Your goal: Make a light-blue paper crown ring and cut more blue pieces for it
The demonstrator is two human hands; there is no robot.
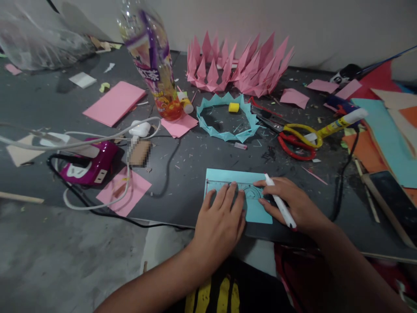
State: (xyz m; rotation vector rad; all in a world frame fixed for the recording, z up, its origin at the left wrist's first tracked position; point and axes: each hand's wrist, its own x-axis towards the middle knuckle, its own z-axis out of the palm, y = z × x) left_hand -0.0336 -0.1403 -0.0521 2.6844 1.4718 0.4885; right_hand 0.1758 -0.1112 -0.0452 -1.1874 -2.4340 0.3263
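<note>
A sheet of light-blue paper lies near the table's front edge, with a clear ruler flat across it. My left hand presses down on the ruler and paper, its fingers stretched out. A white marker with a red end rests in my right hand, slanting across the hand, while those fingertips touch the right end of the ruler. Behind the sheet sits a blue folded-paper ring, and a yellow cap shows inside its outline.
Pink folded-paper crowns stand by the wall beside a plastic drink bottle. Scissors lie to the right, near a phone. At left are a purple power strip, a white cable and pink paper.
</note>
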